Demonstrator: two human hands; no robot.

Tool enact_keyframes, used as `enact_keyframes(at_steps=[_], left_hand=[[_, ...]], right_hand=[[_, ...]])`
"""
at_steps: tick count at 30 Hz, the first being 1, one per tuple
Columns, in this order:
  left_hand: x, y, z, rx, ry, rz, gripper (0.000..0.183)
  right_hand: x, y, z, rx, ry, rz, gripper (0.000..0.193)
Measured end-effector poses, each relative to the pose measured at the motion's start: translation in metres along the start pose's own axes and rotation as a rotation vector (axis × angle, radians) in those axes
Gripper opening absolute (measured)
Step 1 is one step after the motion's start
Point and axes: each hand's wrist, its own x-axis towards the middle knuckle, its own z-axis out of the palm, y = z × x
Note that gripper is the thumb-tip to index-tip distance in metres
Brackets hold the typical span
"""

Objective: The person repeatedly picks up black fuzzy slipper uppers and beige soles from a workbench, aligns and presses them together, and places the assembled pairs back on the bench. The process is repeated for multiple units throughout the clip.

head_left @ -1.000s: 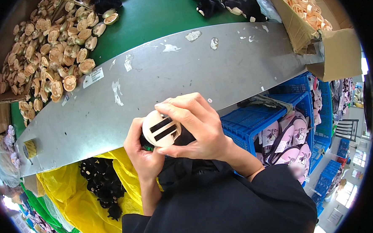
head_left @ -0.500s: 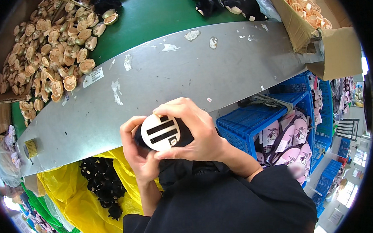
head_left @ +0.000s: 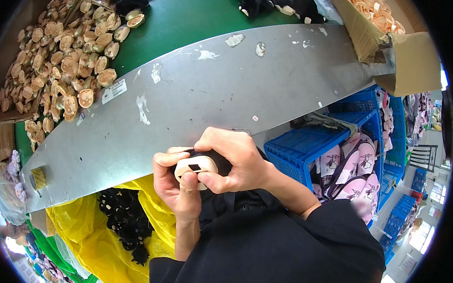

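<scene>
Both hands hold one cream plastic piece (head_left: 207, 165) with a dark rectangular opening, close to my body below the metal table edge. Black fuzzy material, seemingly fitted to it, shows above and behind it, partly covered by my fingers. On its left side, my left hand (head_left: 175, 187) is closed, with the thumb pressed to the lower front. From the right, my right hand (head_left: 243, 163) wraps round the black material and sets its thumb on the lower rim. The far side of the piece is hidden.
A metal tabletop (head_left: 193, 97) curves ahead, with a green surface (head_left: 189, 20) beyond. Many cream-and-gold plastic parts (head_left: 68, 62) lie at far left; a cardboard box (head_left: 414, 65) of peach pieces stands far right. Nearby are a yellow bag (head_left: 83, 236), tape roll (head_left: 38, 178) and blue crates (head_left: 293, 148).
The cream piece has tipped: its round face with dark slots is now foreshortened, and a rim with one opening shows. My thumbs have come closer together on its lower side.
</scene>
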Motion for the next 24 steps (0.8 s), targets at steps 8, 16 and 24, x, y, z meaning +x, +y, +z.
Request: enact_keyframes(at_steps=[8, 16, 24], left_hand=[[-0.005, 0.011, 0.016, -0.018, 0.101, -0.107, 0.048], [0.01, 0.007, 0.017, 0.06, 0.201, -0.198, 0.042], [0.013, 0.001, 0.004, 0.204, 0.273, -0.171, 0.049]], right_hand=[[-0.021, 0.002, 0.015, 0.129, 0.132, 0.076, 0.026], [-0.008, 0.01, 0.006, 0.002, 0.167, 0.151, 0.025], [-0.004, -0.002, -0.002, 0.123, -0.151, 0.365, 0.046]])
